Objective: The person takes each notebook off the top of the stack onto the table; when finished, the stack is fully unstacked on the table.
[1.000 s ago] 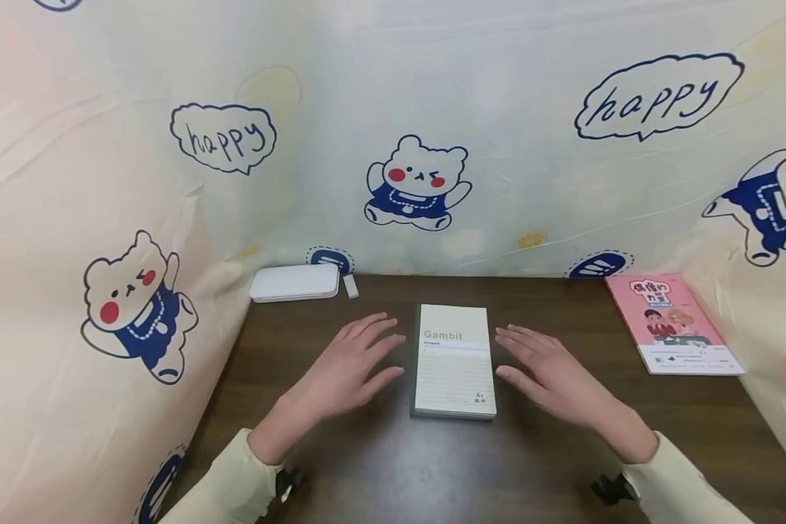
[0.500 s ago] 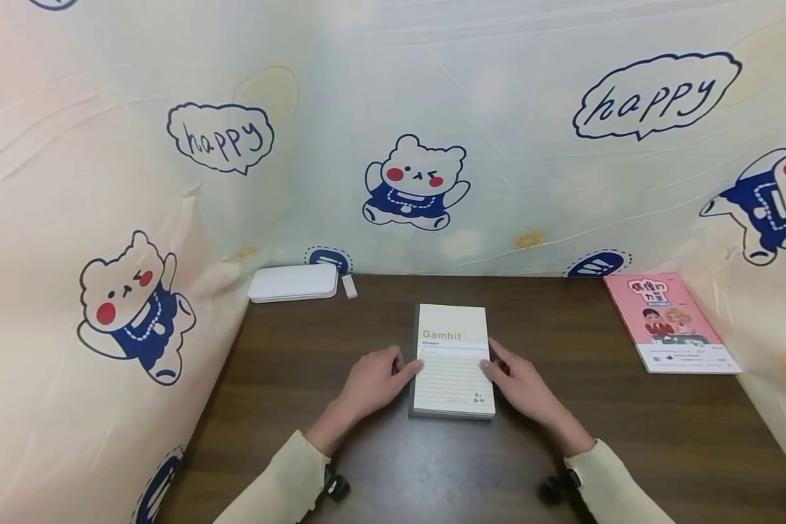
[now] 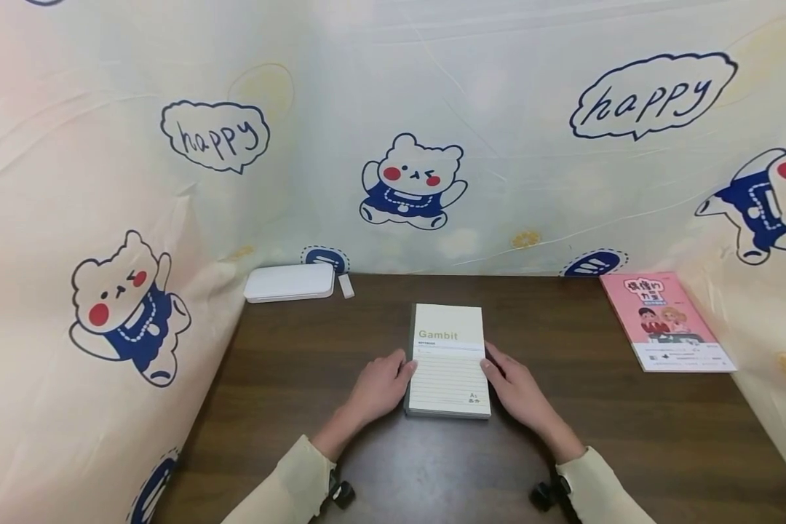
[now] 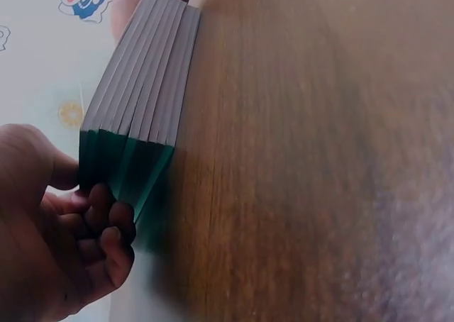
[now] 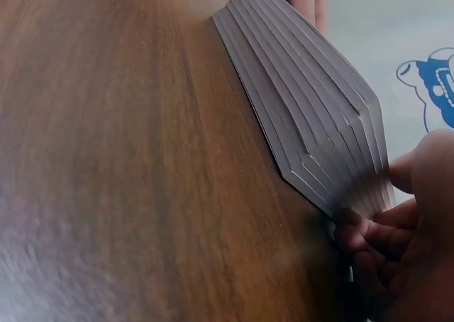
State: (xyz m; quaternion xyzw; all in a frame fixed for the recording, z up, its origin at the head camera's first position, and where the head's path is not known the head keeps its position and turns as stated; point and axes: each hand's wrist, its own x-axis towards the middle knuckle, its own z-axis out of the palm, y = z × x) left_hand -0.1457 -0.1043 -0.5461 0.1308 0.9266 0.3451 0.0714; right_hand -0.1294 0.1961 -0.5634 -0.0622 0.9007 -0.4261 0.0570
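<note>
A stack of several notebooks (image 3: 448, 378) lies on the wooden table, its top cover pale and marked "Gambit". My left hand (image 3: 381, 382) grips the dark green spine side, thumb at the top edge and the other fingers curled against the spines in the left wrist view. On the opposite side my right hand (image 3: 516, 384) holds the page edges, with its thumb on the top cover. The right wrist view shows its curled fingertips low against the notebooks (image 5: 305, 102). Part of each hand's fingers is hidden in the head view.
A white flat case (image 3: 290, 282) and a small white block (image 3: 346, 286) lie at the table's back left. A pink book (image 3: 668, 320) is at the right. Printed cloth (image 3: 485, 94) encloses the table (image 3: 426, 473) at the back and sides.
Both hands came inward from beside the notebooks, and their fingers curled onto the stack's two sides. Over the last half second they have hardly moved; the head view shifted slightly.
</note>
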